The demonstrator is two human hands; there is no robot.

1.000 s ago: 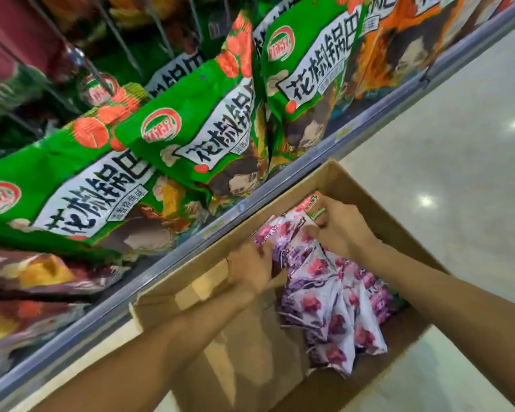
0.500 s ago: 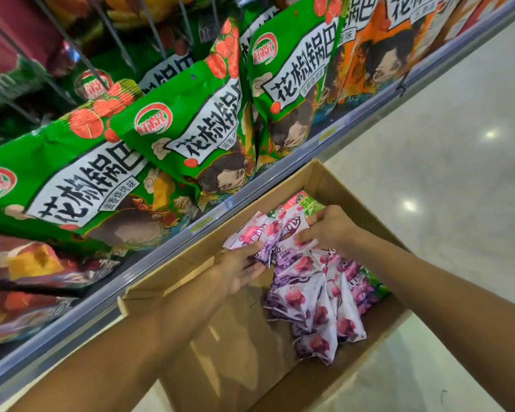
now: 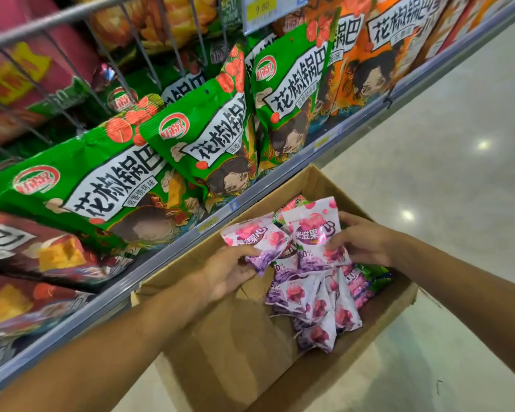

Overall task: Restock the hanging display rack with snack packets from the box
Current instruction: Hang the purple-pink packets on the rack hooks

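Note:
An open cardboard box (image 3: 318, 370) sits on the floor below the rack. Several white-and-purple snack packets (image 3: 315, 304) with pink fruit prints lie piled in its right half. My left hand (image 3: 229, 272) pinches one such packet (image 3: 259, 242) by its lower edge, lifted above the pile. My right hand (image 3: 363, 239) grips another packet (image 3: 312, 233) by its right side, held upright beside the first. Both packets overlap at the box's far end. The hanging display rack (image 3: 137, 52) with wire hooks rises at the upper left.
Large green snack bags (image 3: 202, 138) and orange bags (image 3: 381, 55) hang on the rack above a metal rail (image 3: 280, 188). Red bags (image 3: 51, 254) sit lower left. A yellow price tag (image 3: 262, 8) hangs at the top. Pale glossy floor (image 3: 458, 173) spreads right. Green packets (image 3: 372, 278) lie under the pile.
Both hands have lifted two purple packets up out of the pile and turned them face up. The view has tilted upward, showing more of the rack.

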